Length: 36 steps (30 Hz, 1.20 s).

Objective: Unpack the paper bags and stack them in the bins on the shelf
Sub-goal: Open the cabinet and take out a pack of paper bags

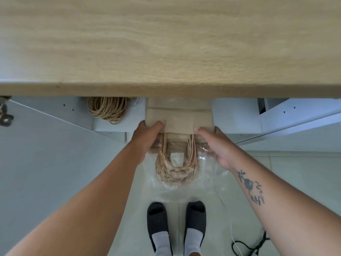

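A flat stack of brown paper bags (180,120) sticks out from under the wooden counter, its twisted paper handles (177,163) hanging toward me. A clear plastic wrap (208,163) still clings around the handle end. My left hand (145,137) grips the stack's left edge, thumb on top. On the right edge my right hand (215,145) holds the stack, fingers curled on the top sheet. Another bundle of bags shows only its handles (108,109) in the white bin (118,124) to the left.
A wide wooden countertop (166,48) fills the upper frame and hides the shelf behind. An open white cabinet door (36,145) stands left, white panels (276,117) right. My slippered feet (177,228) stand on a pale floor, with cables (249,246) at lower right.
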Each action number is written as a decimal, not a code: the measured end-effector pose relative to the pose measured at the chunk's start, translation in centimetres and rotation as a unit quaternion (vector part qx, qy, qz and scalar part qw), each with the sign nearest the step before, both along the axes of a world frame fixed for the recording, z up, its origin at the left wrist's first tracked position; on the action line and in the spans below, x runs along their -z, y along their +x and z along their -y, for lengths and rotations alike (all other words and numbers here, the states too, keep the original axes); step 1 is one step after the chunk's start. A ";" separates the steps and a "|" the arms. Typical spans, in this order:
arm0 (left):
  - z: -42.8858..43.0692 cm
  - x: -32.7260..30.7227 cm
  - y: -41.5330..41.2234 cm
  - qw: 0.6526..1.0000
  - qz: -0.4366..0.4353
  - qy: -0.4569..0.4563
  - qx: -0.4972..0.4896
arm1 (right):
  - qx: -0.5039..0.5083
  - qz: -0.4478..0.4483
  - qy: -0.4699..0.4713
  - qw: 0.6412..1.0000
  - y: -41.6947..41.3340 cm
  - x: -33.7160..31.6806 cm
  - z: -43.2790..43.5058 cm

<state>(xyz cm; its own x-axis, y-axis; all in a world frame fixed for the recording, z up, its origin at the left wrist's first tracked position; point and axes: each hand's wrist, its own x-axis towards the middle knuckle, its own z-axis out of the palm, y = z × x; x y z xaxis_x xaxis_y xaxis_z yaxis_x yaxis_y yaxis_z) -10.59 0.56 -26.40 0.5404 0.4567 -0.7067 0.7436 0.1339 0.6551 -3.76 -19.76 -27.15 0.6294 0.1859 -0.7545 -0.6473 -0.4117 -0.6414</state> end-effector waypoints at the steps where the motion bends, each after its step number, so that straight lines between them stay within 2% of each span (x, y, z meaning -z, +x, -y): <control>1: 0.4 -0.4 -0.6 1.000 0.008 -0.008 0.001 | 0.007 -0.005 0.005 1.000 -0.8 -0.4 0.4; 10: 4.3 -8.9 -9.1 0.994 0.009 -0.104 0.026 | 0.092 -0.054 0.064 0.992 -10.3 -8.2 5.3; 14: 6.7 -13.3 -12.8 0.992 0.001 -0.116 0.055 | 0.144 -0.054 0.073 0.985 -15.5 -12.8 7.6; 19: 8.9 -17.5 -16.3 0.988 0.008 -0.121 0.094 | 0.161 -0.040 0.077 0.983 -20.3 -18.0 10.1; 36: 21.5 -30.7 -20.4 0.974 0.162 -0.092 0.131 | 0.152 0.118 0.129 0.973 -23.5 -29.7 23.2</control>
<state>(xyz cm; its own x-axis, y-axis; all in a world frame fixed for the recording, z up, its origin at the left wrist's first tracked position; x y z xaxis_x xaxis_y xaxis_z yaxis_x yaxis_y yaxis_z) -30.99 -20.98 4.27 0.8297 0.1551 -0.5363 0.5257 0.1061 0.8440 -27.27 -43.01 2.52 0.8352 0.1286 -0.5347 -0.5358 -0.0292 -0.8439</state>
